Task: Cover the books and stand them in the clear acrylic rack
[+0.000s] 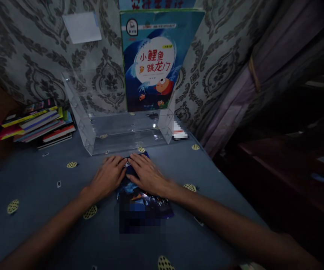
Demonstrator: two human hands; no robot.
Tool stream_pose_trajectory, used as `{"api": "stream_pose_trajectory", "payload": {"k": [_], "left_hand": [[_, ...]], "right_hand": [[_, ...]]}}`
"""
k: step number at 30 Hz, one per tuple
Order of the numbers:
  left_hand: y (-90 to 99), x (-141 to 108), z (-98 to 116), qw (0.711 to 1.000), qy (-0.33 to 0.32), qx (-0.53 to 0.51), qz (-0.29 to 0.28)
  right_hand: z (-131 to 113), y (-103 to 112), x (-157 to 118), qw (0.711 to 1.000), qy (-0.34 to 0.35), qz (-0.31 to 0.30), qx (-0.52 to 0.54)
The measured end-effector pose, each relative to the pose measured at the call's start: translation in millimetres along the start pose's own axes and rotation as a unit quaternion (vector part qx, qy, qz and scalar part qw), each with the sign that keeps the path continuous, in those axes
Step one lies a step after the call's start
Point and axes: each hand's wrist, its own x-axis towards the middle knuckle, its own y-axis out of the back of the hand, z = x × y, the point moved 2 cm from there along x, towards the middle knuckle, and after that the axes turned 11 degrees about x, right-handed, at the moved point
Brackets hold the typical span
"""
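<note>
Right hand point(145, 174): palm down, fingers extended and laid flat over the far part of a dark blue book point(146, 195); it was unclenched and gripped nothing. Left hand point(110, 174): likewise palm down and unclenched, with its fingertips on the book's far left portion and the rest of the hand beside the cover; the two sets of fingertips nearly met. The book lay flat on the table just nearer than the clear stand, its glossy cover showing a patch of orange; part of its near end was pixelated. Both forearms reached in from the near side, one from each corner. The blue-grey tablecloth point(38, 183) bore scattered yellow pineapple prints. Beyond the hands stood a clear stepped stand point(85, 127), and on its right half a fish-cover book point(155, 63) was propped upright, the top of another book point(156, 4) showing behind it. A pixelated white item point(179, 131) sat just right of the stand. To the far left lay an uneven stack of books point(42, 123). The patterned wall point(105, 77) formed the far boundary and carried a white card point(82, 28); to the right hung a lilac curtain point(232, 101), gathered by a tie point(253, 73).
</note>
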Motion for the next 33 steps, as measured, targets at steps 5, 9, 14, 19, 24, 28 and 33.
{"api": "stream_pose_trajectory", "payload": {"k": [5,9,14,19,24,28,33], "left_hand": [[-0.4,8.3,6.5,0.999,-0.005,0.039,-0.019],[-5.0,13.5,12.8,1.0,-0.004,0.018,-0.007],[-12.6,11.7,14.4,1.0,0.002,-0.005,0.011],[-17.5,9.2,12.8,0.999,-0.014,-0.02,0.027],[-16.2,12.5,13.6,0.999,-0.033,-0.015,0.014],[-15.4,16.7,15.1,0.999,-0.046,-0.023,0.016],[-13.5,24.5,17.5,0.998,-0.056,-0.03,0.0]], "right_hand": [[3.5,2.1,-2.4,1.0,0.001,-0.021,0.007],[6.0,6.4,-4.3,1.0,-0.004,-0.004,0.022],[6.5,8.0,-6.2,1.0,-0.011,-0.012,0.026],[11.6,4.0,-10.8,1.0,-0.018,0.009,0.02],[17.7,0.7,-15.2,0.999,-0.009,0.019,0.038],[19.7,1.7,-17.0,0.999,-0.021,0.026,0.036],[23.1,4.6,-20.2,0.998,-0.016,0.038,0.037]]}}
